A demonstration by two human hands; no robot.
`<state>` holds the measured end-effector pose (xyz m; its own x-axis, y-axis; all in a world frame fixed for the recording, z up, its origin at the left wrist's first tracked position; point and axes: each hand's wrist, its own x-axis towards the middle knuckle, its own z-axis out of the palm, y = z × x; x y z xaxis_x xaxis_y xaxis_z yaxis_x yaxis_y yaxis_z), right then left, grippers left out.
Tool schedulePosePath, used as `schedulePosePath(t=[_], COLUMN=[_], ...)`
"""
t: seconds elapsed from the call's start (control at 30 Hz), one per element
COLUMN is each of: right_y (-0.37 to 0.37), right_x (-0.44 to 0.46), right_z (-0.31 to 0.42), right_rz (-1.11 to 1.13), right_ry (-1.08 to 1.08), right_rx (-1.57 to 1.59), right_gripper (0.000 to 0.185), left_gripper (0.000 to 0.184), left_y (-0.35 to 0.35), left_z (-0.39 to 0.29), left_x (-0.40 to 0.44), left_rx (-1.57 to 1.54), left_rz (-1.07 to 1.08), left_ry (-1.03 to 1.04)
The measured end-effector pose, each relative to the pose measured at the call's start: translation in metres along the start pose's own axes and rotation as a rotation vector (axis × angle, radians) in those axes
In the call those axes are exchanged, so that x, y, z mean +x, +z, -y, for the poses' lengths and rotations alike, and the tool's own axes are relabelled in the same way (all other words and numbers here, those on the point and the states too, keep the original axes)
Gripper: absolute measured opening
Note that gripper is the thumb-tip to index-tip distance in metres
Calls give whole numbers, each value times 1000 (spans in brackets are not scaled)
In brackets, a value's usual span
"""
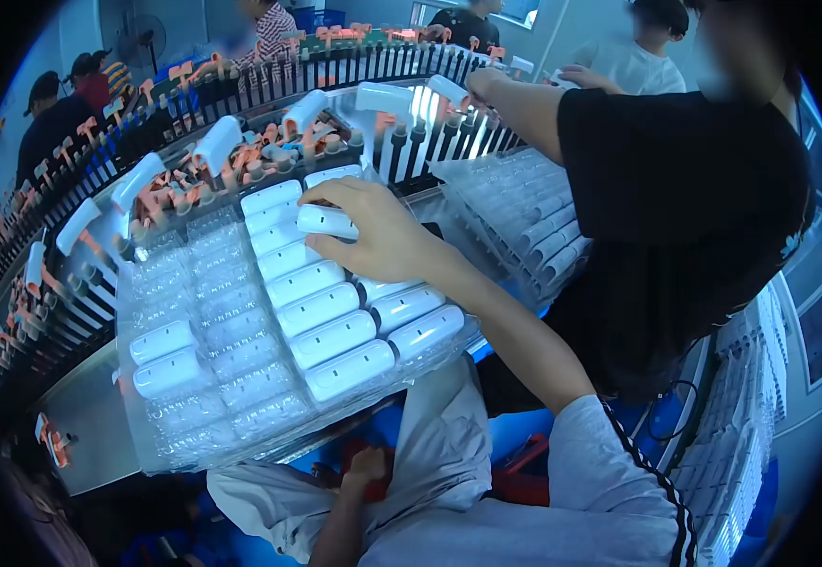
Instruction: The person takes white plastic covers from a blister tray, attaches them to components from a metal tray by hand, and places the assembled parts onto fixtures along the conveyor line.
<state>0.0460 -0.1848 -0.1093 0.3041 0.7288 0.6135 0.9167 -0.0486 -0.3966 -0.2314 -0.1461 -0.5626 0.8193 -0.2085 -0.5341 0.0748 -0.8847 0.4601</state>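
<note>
The right hand [373, 229], partly curled, pinches a white cover [326, 222] over the tray's [161, 283] one o'clock; at its five o'clock, the left hand's [368, 463] grip is unclear.

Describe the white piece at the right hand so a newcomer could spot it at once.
Find the big clear plastic tray, then the right hand over its fuller side. The white piece is the one this hand grips; the similar pieces around it lie ungripped.

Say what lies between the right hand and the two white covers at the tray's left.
The head view shows a column of empty clear pockets, then white covers.
</note>
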Motion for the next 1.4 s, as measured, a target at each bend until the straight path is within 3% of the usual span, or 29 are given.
schedulePosePath(t=[0.7, 1.4], right_y=[3, 2], right_x=[-2, -3], right_z=[-3, -4], right_rz=[-5, 1], right_ry=[28, 17], right_rx=[4, 12], right_gripper=[40, 40], left_gripper=[29, 29], left_y=[-6, 18], left_z=[-3, 8], left_x=[-1, 5], left_rx=[18, -21], left_rz=[74, -19], left_ry=[-26, -27])
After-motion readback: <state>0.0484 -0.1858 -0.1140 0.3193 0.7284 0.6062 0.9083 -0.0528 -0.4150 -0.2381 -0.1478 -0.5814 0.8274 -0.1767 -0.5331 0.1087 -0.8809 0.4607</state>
